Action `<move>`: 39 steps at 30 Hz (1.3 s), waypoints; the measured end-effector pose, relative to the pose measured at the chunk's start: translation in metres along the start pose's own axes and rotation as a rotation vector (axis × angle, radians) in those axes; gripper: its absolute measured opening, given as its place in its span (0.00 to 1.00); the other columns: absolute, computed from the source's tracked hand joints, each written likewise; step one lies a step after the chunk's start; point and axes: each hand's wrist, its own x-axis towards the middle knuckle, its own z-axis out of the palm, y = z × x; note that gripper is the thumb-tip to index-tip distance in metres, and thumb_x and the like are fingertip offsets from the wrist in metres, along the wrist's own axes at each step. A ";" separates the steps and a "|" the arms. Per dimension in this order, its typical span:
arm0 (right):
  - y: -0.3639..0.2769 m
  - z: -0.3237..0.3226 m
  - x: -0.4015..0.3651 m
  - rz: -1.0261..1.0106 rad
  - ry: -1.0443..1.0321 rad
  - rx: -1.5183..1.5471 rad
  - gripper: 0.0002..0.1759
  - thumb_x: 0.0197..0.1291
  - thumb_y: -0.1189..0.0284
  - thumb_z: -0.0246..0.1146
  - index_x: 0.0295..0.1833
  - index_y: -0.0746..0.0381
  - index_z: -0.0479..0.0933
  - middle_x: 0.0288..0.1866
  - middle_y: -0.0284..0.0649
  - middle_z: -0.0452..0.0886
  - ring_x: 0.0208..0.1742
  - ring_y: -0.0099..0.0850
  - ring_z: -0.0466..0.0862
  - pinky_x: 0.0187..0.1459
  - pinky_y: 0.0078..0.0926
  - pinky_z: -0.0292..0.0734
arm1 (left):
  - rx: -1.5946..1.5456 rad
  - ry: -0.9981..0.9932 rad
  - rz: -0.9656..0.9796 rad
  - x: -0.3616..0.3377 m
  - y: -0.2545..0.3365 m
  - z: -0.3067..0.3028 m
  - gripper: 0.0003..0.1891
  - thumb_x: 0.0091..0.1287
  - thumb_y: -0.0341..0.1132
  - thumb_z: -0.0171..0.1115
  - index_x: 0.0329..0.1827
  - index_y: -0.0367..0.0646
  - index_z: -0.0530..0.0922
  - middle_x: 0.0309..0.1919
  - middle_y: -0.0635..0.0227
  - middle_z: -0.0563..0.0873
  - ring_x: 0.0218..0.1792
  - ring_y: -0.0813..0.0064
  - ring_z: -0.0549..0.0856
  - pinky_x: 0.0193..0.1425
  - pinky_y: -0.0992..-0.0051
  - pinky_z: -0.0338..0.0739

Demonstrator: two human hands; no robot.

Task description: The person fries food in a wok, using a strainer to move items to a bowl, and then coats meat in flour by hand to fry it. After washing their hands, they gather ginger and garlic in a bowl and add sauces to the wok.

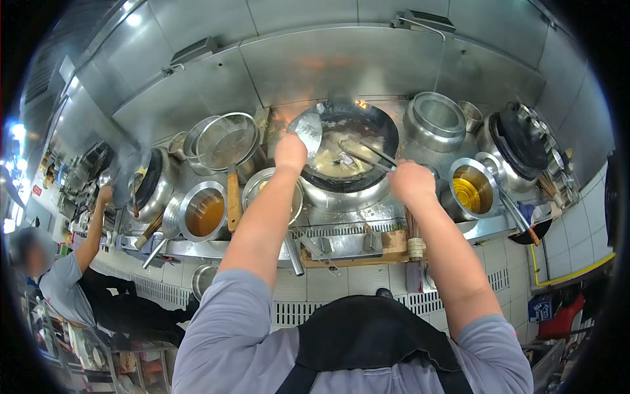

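My left hand [291, 152] is closed on a shallow, round metal dish [306, 131], tilted over the left side of a black wok [387, 131]. My right hand [413, 182] grips a pair of metal tongs [375, 157] at the wok's right rim. Their tips reach down into the wok, at pale, bubbling food [328, 159] in liquid. A small flame [361, 104] shows at the far rim. The wok sits on a round metal burner ring [348, 199].
A wooden-handled strainer [233, 197] rests over a pot at left, beside a pot of brown liquid [204, 213]. Yellow oil fills a pot [467, 192] at right. A lidded pot [433, 121] stands behind. At far left a co-worker [65, 282] reaches over another wok.
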 end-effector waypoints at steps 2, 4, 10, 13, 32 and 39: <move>0.008 -0.006 -0.006 0.058 -0.023 0.015 0.20 0.61 0.60 0.56 0.48 0.65 0.75 0.49 0.48 0.79 0.47 0.43 0.82 0.48 0.35 0.76 | -0.080 0.138 -0.019 -0.009 -0.005 -0.013 0.10 0.55 0.29 0.51 0.33 0.30 0.77 0.33 0.45 0.82 0.38 0.51 0.83 0.44 0.61 0.77; 0.018 -0.010 -0.008 0.024 -0.050 -0.033 0.19 0.60 0.60 0.57 0.47 0.64 0.76 0.48 0.45 0.80 0.47 0.42 0.82 0.47 0.36 0.77 | -0.329 0.217 -0.226 -0.012 -0.019 -0.016 0.13 0.56 0.33 0.53 0.34 0.28 0.77 0.38 0.43 0.81 0.39 0.53 0.83 0.44 0.60 0.76; -0.011 0.036 0.054 -0.076 -0.141 -0.163 0.14 0.57 0.69 0.54 0.42 0.61 0.82 0.46 0.46 0.82 0.48 0.40 0.83 0.45 0.34 0.78 | -0.928 0.169 -0.439 -0.059 0.006 -0.047 0.11 0.58 0.27 0.49 0.34 0.24 0.74 0.26 0.47 0.82 0.18 0.59 0.83 0.25 0.68 0.78; -0.006 0.021 0.056 -0.021 -0.089 -0.089 0.14 0.56 0.69 0.54 0.42 0.62 0.82 0.45 0.46 0.82 0.47 0.41 0.83 0.45 0.34 0.78 | -1.041 0.134 -0.518 -0.089 0.006 -0.054 0.10 0.59 0.25 0.48 0.36 0.23 0.73 0.28 0.50 0.83 0.22 0.64 0.84 0.24 0.73 0.79; -0.007 0.148 -0.076 -0.132 -0.445 0.097 0.25 0.60 0.56 0.56 0.39 0.71 0.79 0.40 0.56 0.81 0.44 0.47 0.81 0.49 0.39 0.74 | -1.469 -0.056 -0.936 -0.297 -0.030 -0.081 0.10 0.64 0.26 0.48 0.45 0.30 0.70 0.37 0.55 0.80 0.33 0.68 0.83 0.34 0.73 0.82; -0.040 0.225 -0.050 0.323 -0.671 0.721 0.23 0.61 0.59 0.58 0.36 0.74 0.73 0.31 0.55 0.80 0.21 0.35 0.83 0.18 0.30 0.76 | -1.451 0.225 -1.129 -0.375 -0.059 -0.101 0.09 0.64 0.27 0.48 0.44 0.30 0.70 0.37 0.55 0.81 0.33 0.68 0.84 0.33 0.73 0.82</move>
